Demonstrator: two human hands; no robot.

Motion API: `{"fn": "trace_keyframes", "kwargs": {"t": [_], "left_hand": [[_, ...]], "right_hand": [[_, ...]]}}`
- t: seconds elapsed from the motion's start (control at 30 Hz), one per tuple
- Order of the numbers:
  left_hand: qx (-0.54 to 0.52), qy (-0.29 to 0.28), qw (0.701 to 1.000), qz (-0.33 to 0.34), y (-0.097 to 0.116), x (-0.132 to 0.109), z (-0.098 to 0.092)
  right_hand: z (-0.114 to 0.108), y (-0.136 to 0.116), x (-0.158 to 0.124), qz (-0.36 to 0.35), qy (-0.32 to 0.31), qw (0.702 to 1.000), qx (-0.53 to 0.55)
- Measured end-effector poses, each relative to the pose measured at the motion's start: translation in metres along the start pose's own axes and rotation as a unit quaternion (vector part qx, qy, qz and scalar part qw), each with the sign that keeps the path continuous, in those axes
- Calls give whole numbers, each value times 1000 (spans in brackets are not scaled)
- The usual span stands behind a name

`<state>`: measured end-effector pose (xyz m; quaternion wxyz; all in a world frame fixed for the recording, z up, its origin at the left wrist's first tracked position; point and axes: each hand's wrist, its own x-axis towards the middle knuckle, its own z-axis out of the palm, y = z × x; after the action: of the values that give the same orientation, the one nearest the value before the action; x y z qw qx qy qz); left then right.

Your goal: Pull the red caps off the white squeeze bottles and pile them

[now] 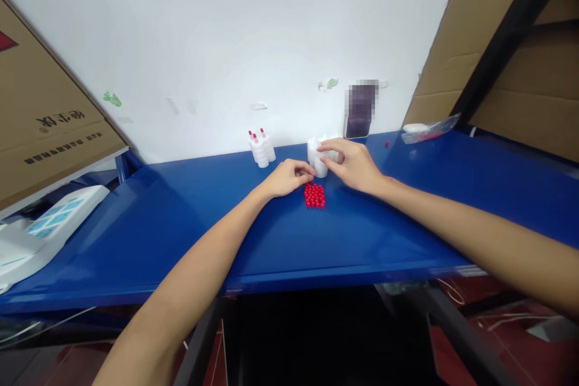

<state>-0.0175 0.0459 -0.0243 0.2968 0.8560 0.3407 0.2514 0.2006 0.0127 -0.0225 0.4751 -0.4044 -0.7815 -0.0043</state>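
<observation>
At the middle of the blue table, a tight cluster of small red caps (315, 196) lies just in front of a group of white plastic bottles (312, 151). My left hand (289, 178) reaches the far left edge of the caps, its fingers curled and the fingertips drawn together. Whether a cap is between those fingertips is too small to make out. Over the bottles, my right hand (355, 164) has its thumb and forefinger on a front white bottle, hiding part of the group. To the left stand white bottles with red-capped tips (262, 151), close to the wall.
A phone-like dark device (358, 126) leans on the white wall. At the right back lie a clear plastic bag (429, 129) and a lone red cap (387, 144). A white machine (58, 229) stands at the left, below a cardboard box (49, 126).
</observation>
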Motion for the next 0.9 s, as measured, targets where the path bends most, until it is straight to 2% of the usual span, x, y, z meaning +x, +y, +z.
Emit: {"fn": "trace_keyframes", "kwargs": {"t": [0.37, 0.9], "left_hand": [[-42, -33, 999, 7, 3, -1, 0], [-69, -33, 997, -3, 5, -2, 0]], "right_hand": [[1, 1, -1, 43, -22, 999, 3], [-3, -4, -1, 36, -21, 999, 6]]}}
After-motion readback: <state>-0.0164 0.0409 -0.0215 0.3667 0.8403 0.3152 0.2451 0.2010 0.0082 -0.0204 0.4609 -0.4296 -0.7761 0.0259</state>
